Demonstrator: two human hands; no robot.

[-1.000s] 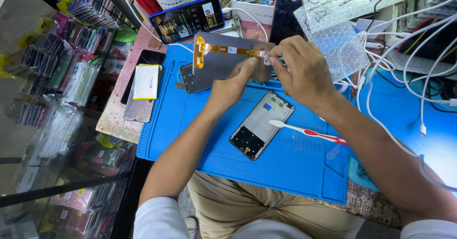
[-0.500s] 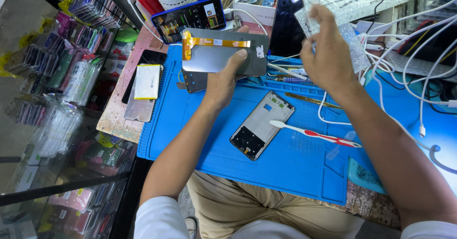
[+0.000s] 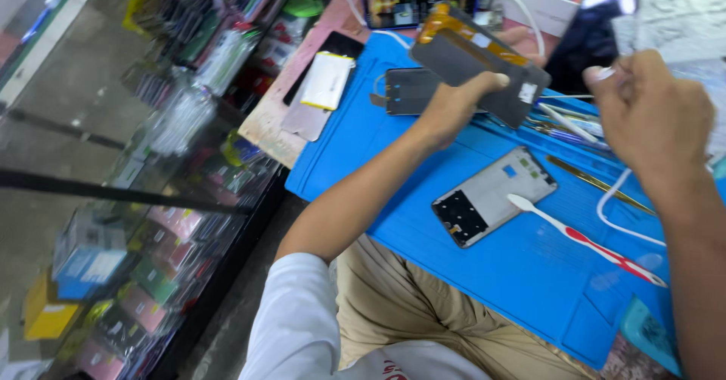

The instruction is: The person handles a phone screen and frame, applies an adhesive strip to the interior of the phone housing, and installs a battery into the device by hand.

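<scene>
A blue mat (image 3: 484,274) covers the surface, a glass display case (image 3: 151,183) left; left hand (image 3: 446,108) fingers clamp a phone screen panel (image 3: 484,66), right hand (image 3: 654,115) fingers pinched together.

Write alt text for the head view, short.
The left hand holds a dark phone screen panel above a blue work mat, while the right hand hovers raised nearby. A phone frame and toothbrush lie on the mat.

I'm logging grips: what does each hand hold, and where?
Left hand holds the grey screen panel by its lower edge. Right hand pinches something small and white; unclear what.
</scene>
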